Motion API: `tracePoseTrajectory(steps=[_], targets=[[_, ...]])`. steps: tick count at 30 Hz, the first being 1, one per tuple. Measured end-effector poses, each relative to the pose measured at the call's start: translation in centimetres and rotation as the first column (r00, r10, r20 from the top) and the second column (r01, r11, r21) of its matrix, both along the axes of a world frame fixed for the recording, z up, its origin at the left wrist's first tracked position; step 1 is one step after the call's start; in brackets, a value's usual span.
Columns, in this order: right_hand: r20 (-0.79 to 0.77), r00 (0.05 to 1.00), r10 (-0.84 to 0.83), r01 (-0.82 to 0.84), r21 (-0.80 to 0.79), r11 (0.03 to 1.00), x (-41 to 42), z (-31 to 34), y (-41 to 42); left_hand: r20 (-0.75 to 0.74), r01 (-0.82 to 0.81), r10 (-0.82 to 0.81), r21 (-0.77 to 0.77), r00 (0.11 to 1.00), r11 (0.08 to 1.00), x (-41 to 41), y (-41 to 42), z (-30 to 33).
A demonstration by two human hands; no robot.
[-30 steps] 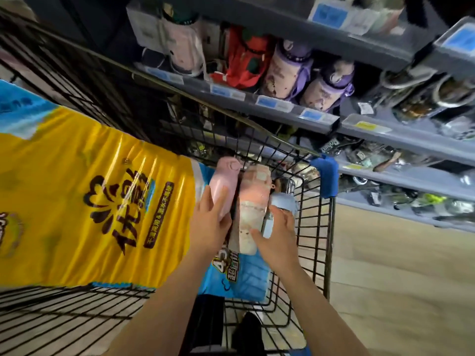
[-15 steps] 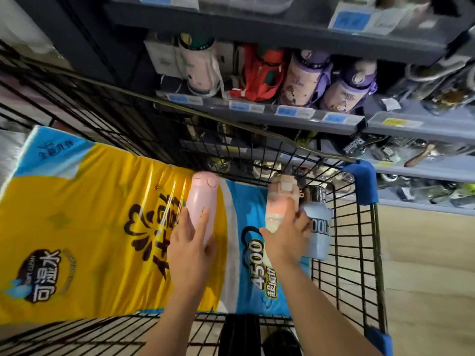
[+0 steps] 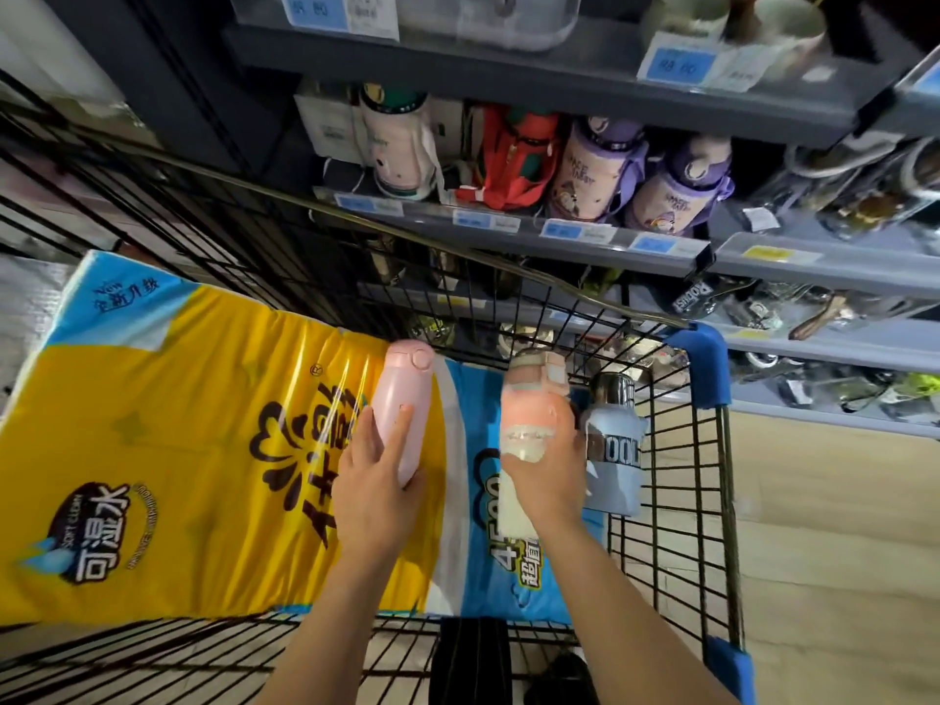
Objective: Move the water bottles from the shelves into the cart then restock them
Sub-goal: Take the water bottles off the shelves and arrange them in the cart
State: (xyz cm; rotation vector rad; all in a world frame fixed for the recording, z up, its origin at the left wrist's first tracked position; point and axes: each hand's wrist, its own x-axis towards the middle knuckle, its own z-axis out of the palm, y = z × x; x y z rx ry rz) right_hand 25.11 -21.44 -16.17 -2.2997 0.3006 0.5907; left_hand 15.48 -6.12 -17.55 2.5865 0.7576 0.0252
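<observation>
Grey store shelves [image 3: 559, 68] rise behind a black wire cart [image 3: 681, 480], where a yellow and blue tissue pack [image 3: 178, 450] lies across the basket. Over that pack, the left hand [image 3: 374, 493] grips a plain pink bottle [image 3: 404, 404], fingers wrapped along its lower half. Beside it, the right hand [image 3: 547, 480] curls around a peach and white bottle [image 3: 529, 414]. A pale blue bottle [image 3: 613, 445] stands just right of that hand, against the cart's wire side. 2 purple bottles [image 3: 636, 180] sit on the shelf above.
</observation>
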Motion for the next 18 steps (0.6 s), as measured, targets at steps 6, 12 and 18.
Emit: tracePoseTrajectory(steps=[6, 12, 18], targets=[[0.068, 0.997, -0.031, -0.005, 0.472, 0.882, -2.7, 4.6, -2.6, 0.182, -0.012, 0.015, -0.017, 0.983, 1.0, -1.0, -2.4, 3.1], [0.151, 0.982, -0.114, -0.027, 0.707, 0.707, -3.1, 10.3, -10.3, 0.448, 0.049, -0.046, 0.005, 0.893, 0.999, 0.2, -9.6, 9.2], [0.306, 0.929, -0.208, -0.106, 0.758, 0.643, -1.0, 15.8, -22.7, 0.615, 0.088, -0.112, 0.069, 0.78, 0.994, 2.3, -21.5, 14.3]])
